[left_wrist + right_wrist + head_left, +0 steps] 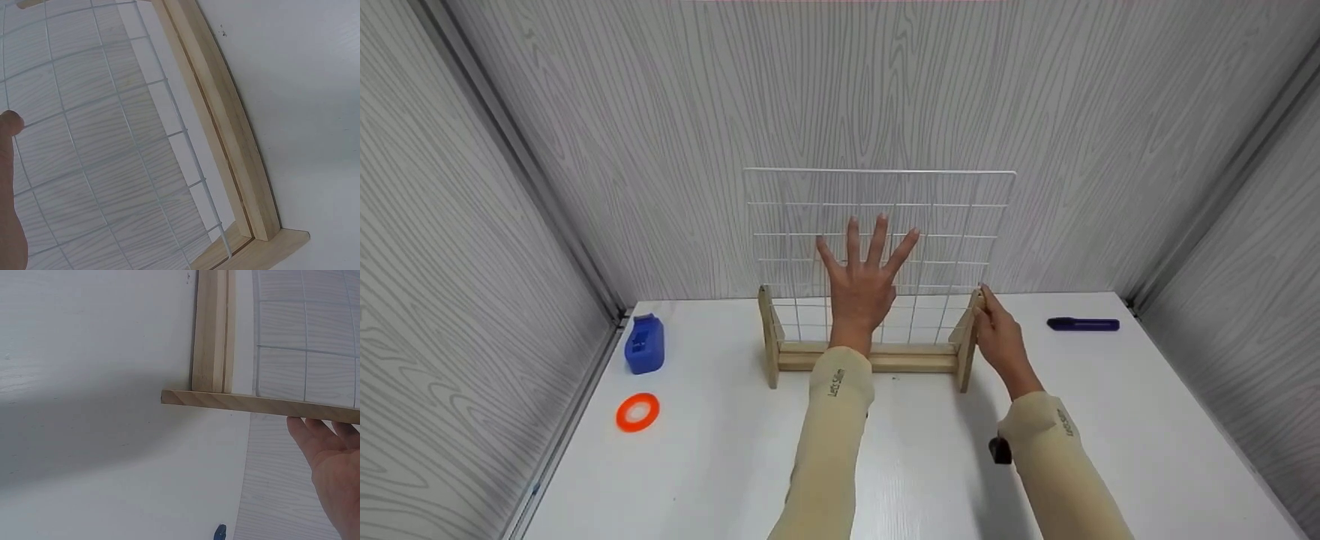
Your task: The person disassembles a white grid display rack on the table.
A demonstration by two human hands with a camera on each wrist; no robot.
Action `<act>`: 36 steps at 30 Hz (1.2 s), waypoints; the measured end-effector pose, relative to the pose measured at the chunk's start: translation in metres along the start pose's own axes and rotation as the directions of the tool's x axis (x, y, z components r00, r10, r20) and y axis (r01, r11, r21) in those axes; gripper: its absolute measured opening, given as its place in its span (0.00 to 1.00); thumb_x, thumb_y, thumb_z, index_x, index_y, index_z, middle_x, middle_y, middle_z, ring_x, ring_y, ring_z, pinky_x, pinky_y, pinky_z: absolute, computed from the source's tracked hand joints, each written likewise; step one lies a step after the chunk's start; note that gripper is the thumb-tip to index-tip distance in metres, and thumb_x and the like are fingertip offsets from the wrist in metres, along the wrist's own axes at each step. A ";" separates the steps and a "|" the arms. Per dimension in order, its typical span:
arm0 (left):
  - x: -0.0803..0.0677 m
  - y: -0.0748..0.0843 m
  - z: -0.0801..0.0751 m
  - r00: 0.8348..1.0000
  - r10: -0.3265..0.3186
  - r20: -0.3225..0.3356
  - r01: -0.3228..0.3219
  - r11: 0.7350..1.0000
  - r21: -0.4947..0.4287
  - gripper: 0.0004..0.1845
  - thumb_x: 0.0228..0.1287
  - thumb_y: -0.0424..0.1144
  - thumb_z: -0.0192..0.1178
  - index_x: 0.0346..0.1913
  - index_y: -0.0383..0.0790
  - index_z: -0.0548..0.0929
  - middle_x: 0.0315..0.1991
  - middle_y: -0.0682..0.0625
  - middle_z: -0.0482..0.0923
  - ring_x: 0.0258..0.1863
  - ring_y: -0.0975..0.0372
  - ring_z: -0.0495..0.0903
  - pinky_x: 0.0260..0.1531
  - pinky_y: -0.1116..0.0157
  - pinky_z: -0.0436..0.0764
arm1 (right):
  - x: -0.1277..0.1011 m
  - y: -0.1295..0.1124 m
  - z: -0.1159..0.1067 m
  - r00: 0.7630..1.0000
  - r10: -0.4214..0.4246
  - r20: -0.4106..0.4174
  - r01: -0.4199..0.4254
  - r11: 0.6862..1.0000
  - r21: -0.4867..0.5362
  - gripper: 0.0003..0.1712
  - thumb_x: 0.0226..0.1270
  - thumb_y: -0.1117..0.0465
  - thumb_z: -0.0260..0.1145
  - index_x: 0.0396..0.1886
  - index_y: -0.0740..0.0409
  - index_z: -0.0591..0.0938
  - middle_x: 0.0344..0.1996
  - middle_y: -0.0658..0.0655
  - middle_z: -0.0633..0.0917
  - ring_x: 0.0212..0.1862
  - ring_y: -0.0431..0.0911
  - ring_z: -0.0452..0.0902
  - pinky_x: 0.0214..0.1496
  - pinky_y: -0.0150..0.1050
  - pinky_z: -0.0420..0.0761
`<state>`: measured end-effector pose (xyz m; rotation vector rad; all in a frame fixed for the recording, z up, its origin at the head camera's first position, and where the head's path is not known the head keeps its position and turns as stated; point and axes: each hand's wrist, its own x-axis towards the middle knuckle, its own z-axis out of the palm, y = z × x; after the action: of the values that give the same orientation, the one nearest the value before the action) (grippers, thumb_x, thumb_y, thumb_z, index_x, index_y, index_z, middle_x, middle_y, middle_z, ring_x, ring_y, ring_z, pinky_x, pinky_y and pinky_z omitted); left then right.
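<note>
A white wire grid panel (930,202) stands upright in a wooden base (900,358) on the white table (720,465). My left hand (864,281) lies flat against the grid's front with its fingers spread wide. In the left wrist view one finger (8,185) shows beside the grid (112,140) and the base rail (236,146). My right hand (997,337) rests with straight fingers against the outer face of the base's right end piece (966,345). The right wrist view shows those fingertips (315,430) touching the end piece (253,404).
A blue tape dispenser (645,343) and an orange tape roll (637,412) lie at the table's left. A purple marker (1083,324) lies at the back right. Grey wood-grain walls close in the left, back and right sides.
</note>
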<state>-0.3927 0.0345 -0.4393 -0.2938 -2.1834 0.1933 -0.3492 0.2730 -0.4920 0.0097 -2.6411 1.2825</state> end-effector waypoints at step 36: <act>0.015 -0.005 -0.009 0.999 0.014 -0.042 -0.013 1.000 0.007 0.47 0.61 0.56 0.66 0.80 0.66 0.53 0.80 0.52 0.58 0.76 0.45 0.62 0.65 0.27 0.62 | 0.000 -0.002 0.001 1.000 0.015 0.010 -0.015 1.000 0.005 0.33 0.85 0.57 0.44 0.83 0.54 0.50 0.67 0.72 0.74 0.53 0.60 0.78 0.61 0.56 0.77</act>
<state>-0.3943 0.0338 -0.4212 -0.3063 -2.1397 0.2000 -0.3497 0.2710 -0.4914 -0.0032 -2.6510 1.2973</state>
